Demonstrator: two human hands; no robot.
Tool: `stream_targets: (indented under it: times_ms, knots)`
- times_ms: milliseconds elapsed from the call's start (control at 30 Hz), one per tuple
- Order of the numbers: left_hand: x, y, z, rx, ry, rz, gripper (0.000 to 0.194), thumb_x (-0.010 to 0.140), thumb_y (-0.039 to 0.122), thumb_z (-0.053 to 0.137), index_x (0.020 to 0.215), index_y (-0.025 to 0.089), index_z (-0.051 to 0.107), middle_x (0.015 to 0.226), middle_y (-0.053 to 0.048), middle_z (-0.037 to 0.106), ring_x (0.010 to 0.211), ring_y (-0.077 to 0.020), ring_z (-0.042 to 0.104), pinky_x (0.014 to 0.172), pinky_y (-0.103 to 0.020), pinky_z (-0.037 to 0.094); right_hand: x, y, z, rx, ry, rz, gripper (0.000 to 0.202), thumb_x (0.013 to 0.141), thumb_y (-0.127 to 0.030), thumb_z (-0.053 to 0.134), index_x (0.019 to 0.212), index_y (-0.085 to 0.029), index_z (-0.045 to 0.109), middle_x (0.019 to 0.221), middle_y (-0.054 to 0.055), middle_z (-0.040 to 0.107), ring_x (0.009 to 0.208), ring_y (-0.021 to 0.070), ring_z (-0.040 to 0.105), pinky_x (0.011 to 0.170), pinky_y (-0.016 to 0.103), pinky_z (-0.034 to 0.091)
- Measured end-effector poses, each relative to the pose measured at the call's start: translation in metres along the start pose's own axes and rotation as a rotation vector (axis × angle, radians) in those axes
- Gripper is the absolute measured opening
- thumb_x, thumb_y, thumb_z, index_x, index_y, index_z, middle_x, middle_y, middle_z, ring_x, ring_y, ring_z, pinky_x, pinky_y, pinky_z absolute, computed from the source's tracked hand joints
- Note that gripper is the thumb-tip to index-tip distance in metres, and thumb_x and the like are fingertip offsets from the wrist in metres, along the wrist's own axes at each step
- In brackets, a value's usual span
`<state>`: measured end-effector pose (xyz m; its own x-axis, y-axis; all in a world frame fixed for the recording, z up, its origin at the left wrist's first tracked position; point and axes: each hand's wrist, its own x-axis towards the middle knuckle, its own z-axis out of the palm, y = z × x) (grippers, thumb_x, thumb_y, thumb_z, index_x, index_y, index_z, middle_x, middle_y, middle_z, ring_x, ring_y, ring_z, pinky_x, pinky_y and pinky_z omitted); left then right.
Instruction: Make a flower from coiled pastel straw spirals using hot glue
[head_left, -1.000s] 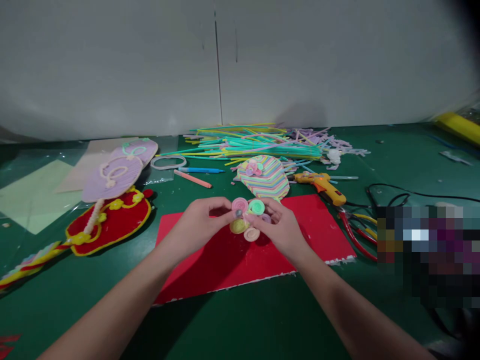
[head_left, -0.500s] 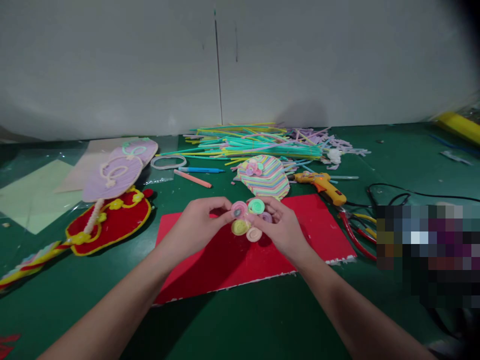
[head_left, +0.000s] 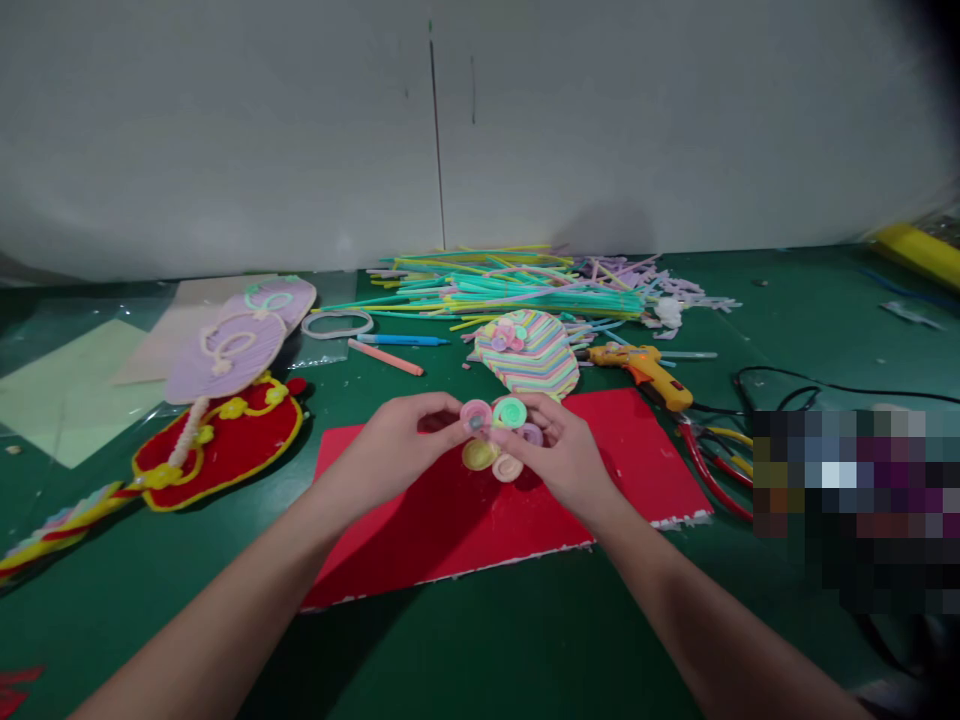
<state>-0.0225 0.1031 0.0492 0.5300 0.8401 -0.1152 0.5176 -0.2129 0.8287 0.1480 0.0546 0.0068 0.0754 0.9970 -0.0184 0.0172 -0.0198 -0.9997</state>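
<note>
Between both hands is a flower made of coiled pastel discs, with pink, green, purple, yellow and peach coils. My left hand pinches its pink coil between thumb and fingers. From the other side my right hand grips it, thumb near the middle and fingers behind the green and purple coils. The flower is held above a red board with a frayed white edge. Just beyond stands a striped pastel round fan bearing a small cluster of similar coils.
Pipe cleaners lie piled at the back. A yellow glue gun and red-handled pliers are at the right. Leftward lie purple fan shapes, a red fan with yellow trim, a blue pen and an orange marker.
The flower has tilted slightly in my fingers, its green and pink coils shifting a little to the left. Both hands keep nearly the same place and grip.
</note>
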Motion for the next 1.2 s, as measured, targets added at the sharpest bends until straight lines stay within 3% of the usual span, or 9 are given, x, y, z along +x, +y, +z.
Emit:
stream_targets:
  times_ms: [233, 400, 700, 900, 1033, 1200]
  knots:
    - [0.000, -0.005, 0.007, -0.191, -0.096, -0.053, 0.019, 0.073, 0.036, 0.059, 0.079, 0.017, 0.058, 0.079, -0.001, 0.062, 0.076, -0.0163, 0.056, 0.066, -0.026, 0.045, -0.001, 0.002, 0.003, 0.042, 0.001, 0.007, 0.028, 0.068, -0.033, 0.067, 0.091, -0.020, 0.058, 0.082, 0.002, 0.066, 0.076, 0.0166, 0.061, 0.064, 0.027, 0.048]
    - [0.002, -0.007, 0.006, -0.235, -0.083, -0.091, 0.016, 0.073, 0.032, 0.058, 0.078, 0.017, 0.058, 0.076, 0.000, 0.061, 0.075, -0.0157, 0.056, 0.067, -0.026, 0.044, 0.002, 0.002, 0.000, -0.004, 0.057, 0.006, 0.024, 0.077, -0.040, 0.055, 0.086, -0.019, 0.062, 0.080, 0.002, 0.066, 0.074, 0.0160, 0.061, 0.063, 0.026, 0.048]
    - [0.004, -0.009, 0.013, -0.306, -0.131, -0.068, 0.024, 0.073, 0.036, 0.060, 0.087, 0.016, 0.060, 0.085, -0.003, 0.063, 0.081, -0.0172, 0.057, 0.072, -0.027, 0.043, 0.004, 0.005, -0.003, -0.060, 0.059, 0.008, 0.021, 0.075, -0.039, 0.058, 0.074, -0.018, 0.061, 0.071, 0.001, 0.065, 0.066, 0.0146, 0.059, 0.061, 0.026, 0.046]
    - [0.006, -0.011, 0.020, -0.307, -0.022, -0.063, 0.020, 0.075, 0.034, 0.058, 0.084, 0.015, 0.061, 0.083, -0.002, 0.063, 0.078, -0.0159, 0.056, 0.069, -0.026, 0.042, 0.007, 0.002, -0.006, -0.121, 0.115, -0.058, 0.024, 0.079, -0.038, 0.053, 0.083, -0.017, 0.065, 0.084, 0.005, 0.068, 0.081, 0.0175, 0.061, 0.071, 0.028, 0.047]
    - [0.006, -0.014, 0.024, -0.286, -0.038, -0.065, 0.017, 0.074, 0.031, 0.058, 0.079, 0.015, 0.061, 0.076, 0.000, 0.061, 0.071, -0.0144, 0.054, 0.065, -0.024, 0.040, 0.012, -0.009, -0.030, -0.293, 0.211, -0.132, 0.026, 0.079, -0.036, 0.055, 0.093, -0.017, 0.064, 0.096, 0.007, 0.067, 0.088, 0.0195, 0.061, 0.074, 0.030, 0.048]
    - [0.002, -0.012, 0.029, -0.368, -0.142, -0.058, 0.017, 0.076, 0.030, 0.055, 0.066, 0.016, 0.055, 0.064, 0.002, 0.058, 0.063, -0.0123, 0.054, 0.061, -0.023, 0.039, 0.015, -0.016, -0.097, -0.758, 0.477, -0.150, 0.028, 0.079, -0.034, 0.052, 0.096, -0.015, 0.064, 0.095, 0.010, 0.065, 0.082, 0.0211, 0.060, 0.073, 0.034, 0.047]
